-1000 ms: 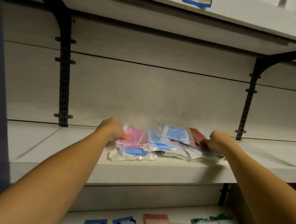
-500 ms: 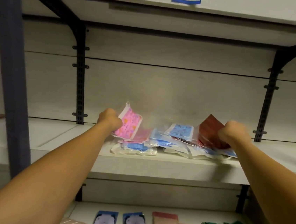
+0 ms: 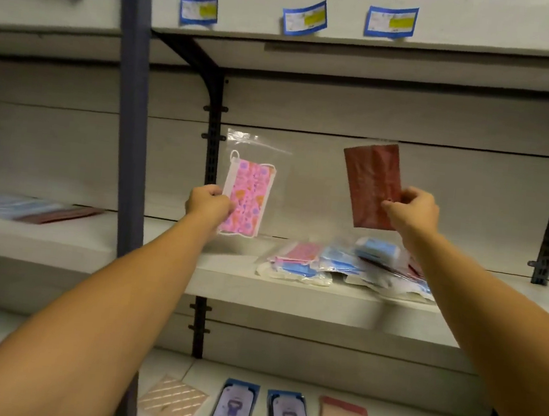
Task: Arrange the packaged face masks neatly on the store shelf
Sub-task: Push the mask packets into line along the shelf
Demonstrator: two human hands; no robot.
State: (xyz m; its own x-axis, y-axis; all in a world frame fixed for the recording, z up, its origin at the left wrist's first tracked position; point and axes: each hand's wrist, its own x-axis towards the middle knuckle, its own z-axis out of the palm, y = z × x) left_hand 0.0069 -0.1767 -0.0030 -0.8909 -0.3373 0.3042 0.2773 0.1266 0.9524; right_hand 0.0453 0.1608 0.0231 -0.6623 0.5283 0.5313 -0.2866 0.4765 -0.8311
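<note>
My left hand (image 3: 208, 202) pinches the pink mask (image 3: 248, 201), my right hand (image 3: 413, 211) the red pack (image 3: 371, 180). I'd lay each flat, edges square, beside the pile (image 3: 345, 266).

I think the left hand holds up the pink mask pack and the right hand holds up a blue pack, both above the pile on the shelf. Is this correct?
Not quite. In the head view, the right hand holds up a dark red pack, not a blue one. The blue packs lie in the pile on the shelf. The rest is right: the left hand holds up the pink mask pack.
</note>
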